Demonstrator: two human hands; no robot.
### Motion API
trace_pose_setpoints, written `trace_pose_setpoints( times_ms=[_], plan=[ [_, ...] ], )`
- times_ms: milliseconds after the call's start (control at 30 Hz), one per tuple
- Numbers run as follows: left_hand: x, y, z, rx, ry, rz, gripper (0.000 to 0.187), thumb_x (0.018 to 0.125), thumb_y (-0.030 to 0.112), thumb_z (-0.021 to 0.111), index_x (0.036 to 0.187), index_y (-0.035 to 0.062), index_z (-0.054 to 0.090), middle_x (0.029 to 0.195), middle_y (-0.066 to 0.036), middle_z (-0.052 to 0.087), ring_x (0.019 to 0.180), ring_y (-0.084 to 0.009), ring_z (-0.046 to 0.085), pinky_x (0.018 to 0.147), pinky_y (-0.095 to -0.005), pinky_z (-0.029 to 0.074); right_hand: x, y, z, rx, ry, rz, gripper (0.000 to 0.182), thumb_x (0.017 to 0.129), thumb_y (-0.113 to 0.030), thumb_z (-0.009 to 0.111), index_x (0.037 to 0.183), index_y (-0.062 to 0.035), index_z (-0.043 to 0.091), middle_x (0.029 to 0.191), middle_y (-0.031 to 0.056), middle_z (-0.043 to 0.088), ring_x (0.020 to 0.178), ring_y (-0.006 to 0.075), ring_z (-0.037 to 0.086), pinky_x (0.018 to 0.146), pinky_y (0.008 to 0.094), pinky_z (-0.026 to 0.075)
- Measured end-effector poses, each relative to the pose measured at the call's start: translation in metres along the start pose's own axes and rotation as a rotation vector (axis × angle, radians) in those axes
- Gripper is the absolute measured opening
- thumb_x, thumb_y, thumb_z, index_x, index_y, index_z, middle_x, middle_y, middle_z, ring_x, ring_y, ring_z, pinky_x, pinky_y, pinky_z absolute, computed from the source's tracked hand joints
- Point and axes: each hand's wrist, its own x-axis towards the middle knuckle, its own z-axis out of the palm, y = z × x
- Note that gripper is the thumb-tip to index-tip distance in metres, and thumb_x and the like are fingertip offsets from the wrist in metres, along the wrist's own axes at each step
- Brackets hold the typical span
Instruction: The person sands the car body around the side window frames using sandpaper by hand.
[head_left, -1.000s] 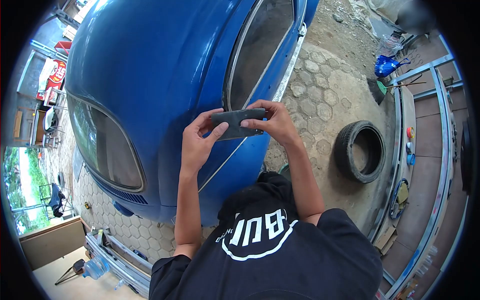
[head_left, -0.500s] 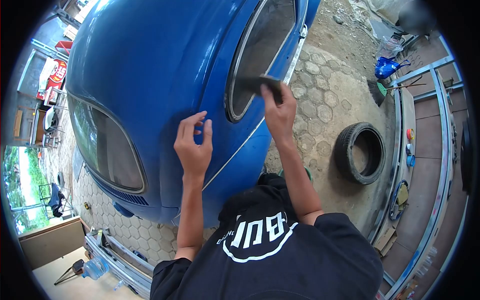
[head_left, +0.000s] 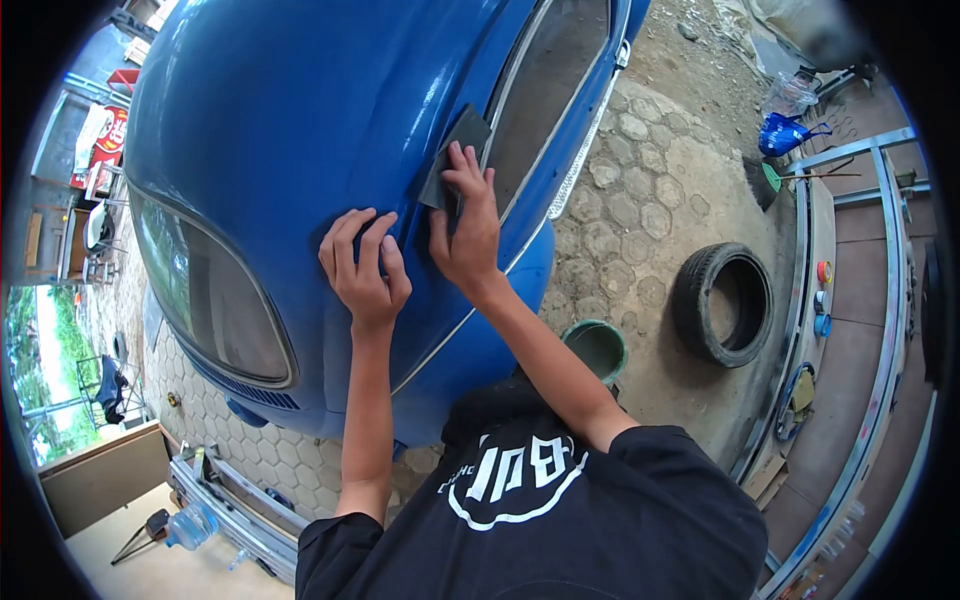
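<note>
A blue car body (head_left: 300, 110) fills the upper left and middle, with a rear window (head_left: 205, 290) and a side window (head_left: 550, 90). My right hand (head_left: 468, 225) holds a dark grey sheet (head_left: 462, 135) flat against the blue panel beside the side window's edge. Its fingers lie over the sheet's lower right part. To the left, my left hand (head_left: 365, 268) rests on the car body with its fingers bent and a little apart, holding nothing.
A green-rimmed bucket (head_left: 596, 350) with grey liquid stands below my right forearm. Farther right a tyre (head_left: 722, 305) lies on the paving. Metal frames (head_left: 880, 300) line the right side. A wooden board (head_left: 100, 480) and metal bars (head_left: 225, 505) are at the lower left.
My right hand has moved left from over the side window, bringing the grey sheet down onto the panel. My left hand has shifted slightly left and now lies against the car. The bucket shows more.
</note>
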Motion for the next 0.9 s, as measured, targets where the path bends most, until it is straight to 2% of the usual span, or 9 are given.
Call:
trace_pose_setpoints(
  times_ms=[100, 133, 267, 367, 467, 567, 600, 700, 900],
  plan=[
    [-0.002, -0.001, 0.0, 0.005, -0.003, -0.011, 0.023, 0.089, 0.009, 0.054, 0.097, 0.0038, 0.075, 0.109, -0.011, 0.067, 0.11, -0.0313, 0.058, 0.095, -0.0425, 0.047, 0.008, -0.006, 0.0, 0.009, 0.103, 0.03, 0.059, 0.083, 0.011, 0.054, 0.139, -0.001, 0.043, 0.135, 0.0225, 0.057, 0.134, 0.0417, 0.051, 0.115, 0.0498, 0.036],
    [-0.003, -0.001, 0.0, 0.012, -0.004, -0.012, 0.023, 0.089, 0.009, 0.054, 0.096, 0.0038, 0.075, 0.109, -0.011, 0.067, 0.11, -0.0312, 0.058, 0.095, -0.0424, 0.047, 0.011, -0.007, 0.001, -0.027, 0.108, 0.061, 0.068, 0.077, 0.016, 0.05, 0.143, 0.0006, 0.041, 0.123, 0.0207, 0.058, 0.122, 0.0388, 0.059, 0.104, 0.0451, 0.047],
    [-0.005, -0.001, 0.001, 0.005, 0.001, -0.025, 0.022, 0.09, 0.01, 0.054, 0.093, 0.0042, 0.075, 0.11, -0.011, 0.067, 0.109, -0.0308, 0.058, 0.095, -0.0422, 0.047, 0.02, -0.005, -0.016, -0.083, 0.011, 0.154, 0.079, 0.071, 0.015, 0.054, 0.148, -0.0006, 0.046, 0.122, 0.0217, 0.058, 0.116, 0.0387, 0.062, 0.09, 0.042, 0.056],
    [-0.004, 0.001, 0.0, 0.03, -0.01, -0.014, 0.022, 0.09, 0.011, 0.054, 0.092, 0.0045, 0.075, 0.111, -0.011, 0.066, 0.11, -0.0305, 0.058, 0.094, -0.0422, 0.047, 0.017, -0.004, -0.011, -0.21, 0.025, 0.005, 0.066, 0.079, 0.01, 0.058, 0.144, 0.0009, 0.052, 0.126, 0.0231, 0.056, 0.118, 0.0402, 0.061, 0.093, 0.0435, 0.055],
    [-0.004, 0.0, 0.0, 0.041, -0.02, -0.011, 0.022, 0.09, 0.011, 0.054, 0.091, 0.0045, 0.075, 0.111, -0.011, 0.066, 0.11, -0.0305, 0.058, 0.094, -0.0424, 0.047, 0.014, -0.021, -0.004, -0.131, 0.053, 0.075, 0.056, 0.088, 0.004, 0.061, 0.144, 0.002, 0.052, 0.136, 0.026, 0.054, 0.127, 0.0439, 0.056, 0.101, 0.0467, 0.051],
    [-0.007, -0.002, 0.002, 0.032, -0.001, -0.018, 0.02, 0.09, 0.015, 0.056, 0.089, 0.009, 0.076, 0.111, -0.009, 0.066, 0.11, -0.0278, 0.058, 0.096, -0.0408, 0.045, 0.007, -0.013, 0.008, -0.203, 0.003, 0.079, 0.055, 0.097, 0.001, 0.057, 0.15, 0.0013, 0.044, 0.149, 0.0295, 0.044, 0.142, 0.0464, 0.04, 0.115, 0.0518, 0.037],
    [-0.007, -0.003, 0.002, 0.035, -0.006, -0.019, 0.021, 0.09, 0.016, 0.056, 0.089, 0.009, 0.076, 0.111, -0.009, 0.066, 0.11, -0.0279, 0.058, 0.096, -0.0408, 0.045, 0.003, -0.014, 0.012, -0.107, -0.035, 0.089, 0.057, 0.095, 0.006, 0.055, 0.15, 0.0048, 0.04, 0.157, 0.0302, 0.033, 0.147, 0.048, 0.028, 0.118, 0.0541, 0.03],
    [-0.005, 0.001, 0.0, 0.043, -0.027, -0.023, 0.023, 0.091, 0.016, 0.055, 0.089, 0.0076, 0.076, 0.111, -0.009, 0.065, 0.11, -0.0293, 0.058, 0.096, -0.0418, 0.045, -0.017, -0.008, 0.021, -0.123, -0.018, 0.026, 0.062, 0.091, 0.001, 0.062, 0.149, 0.0066, 0.042, 0.156, 0.0277, 0.038, 0.146, 0.0478, 0.031, 0.115, 0.0548, 0.035],
    [-0.001, 0.002, 0.0, 0.046, -0.045, -0.005, 0.027, 0.091, 0.016, 0.052, 0.088, 0.0052, 0.076, 0.11, -0.011, 0.065, 0.111, -0.0324, 0.056, 0.096, -0.0439, 0.047, -0.028, -0.001, 0.021, -0.079, -0.071, 0.011, 0.066, 0.089, 0.005, 0.058, 0.152, 0.0068, 0.037, 0.158, 0.0291, 0.032, 0.149, 0.047, 0.024, 0.119, 0.0534, 0.028]
  ],
)
